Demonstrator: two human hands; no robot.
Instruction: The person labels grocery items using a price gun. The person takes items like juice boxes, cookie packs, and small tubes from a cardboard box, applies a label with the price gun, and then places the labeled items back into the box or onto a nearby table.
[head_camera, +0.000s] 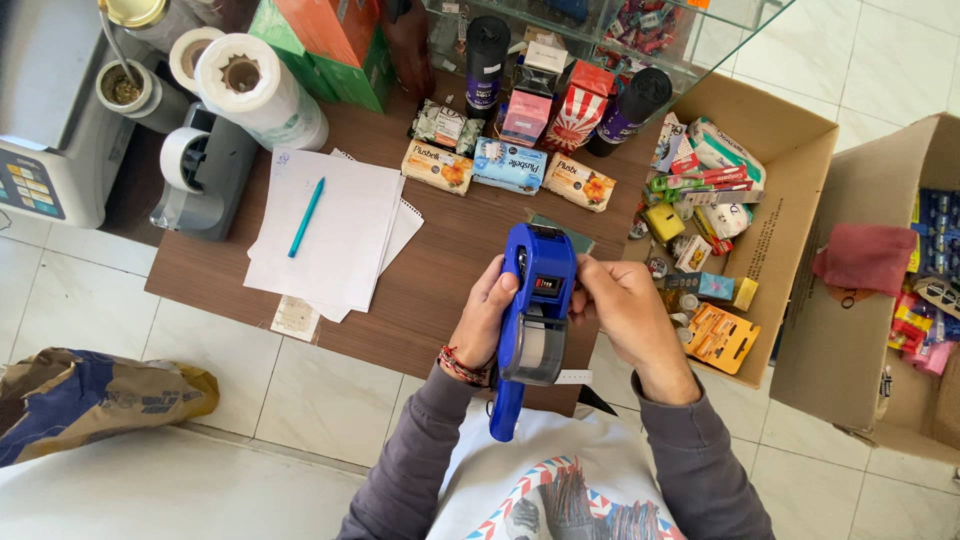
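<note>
Both hands on blue price-label gun (532, 310), held over near edge of brown table (440, 290). L hand (487, 318) wrapped round gun's left side; R hand (625, 312) w/ fingertips pinching at its top-right by the dial. Behind: white papers (340, 235) w/ teal pen (306, 217), snack packs (510, 165). Open cardboard box (790, 160) of small goods just right of table.

blue price-label gun (532, 320) (upright), above table edge

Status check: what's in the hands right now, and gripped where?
A blue price-label gun. The left hand wraps its body from the left side; the right hand has fingertips on its upper right edge.
</note>
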